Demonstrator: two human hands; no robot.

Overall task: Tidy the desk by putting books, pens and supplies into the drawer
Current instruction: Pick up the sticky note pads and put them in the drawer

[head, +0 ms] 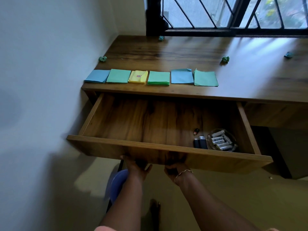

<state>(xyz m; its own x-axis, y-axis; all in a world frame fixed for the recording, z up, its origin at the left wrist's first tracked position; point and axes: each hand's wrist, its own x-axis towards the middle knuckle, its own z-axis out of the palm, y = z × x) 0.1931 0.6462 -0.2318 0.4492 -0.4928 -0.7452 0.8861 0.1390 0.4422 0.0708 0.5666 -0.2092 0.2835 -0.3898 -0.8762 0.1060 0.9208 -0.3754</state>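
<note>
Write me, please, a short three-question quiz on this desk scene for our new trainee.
1. True or false: the left hand and the right hand both hold the front of the open drawer.
2. How many flat paper stacks lie in a row along the front edge of the desk? A) four B) six C) eight
3. In one word, what does the glass bowl in the drawer hold?

Key: 1 true; 2 B; 3 batteries.
</note>
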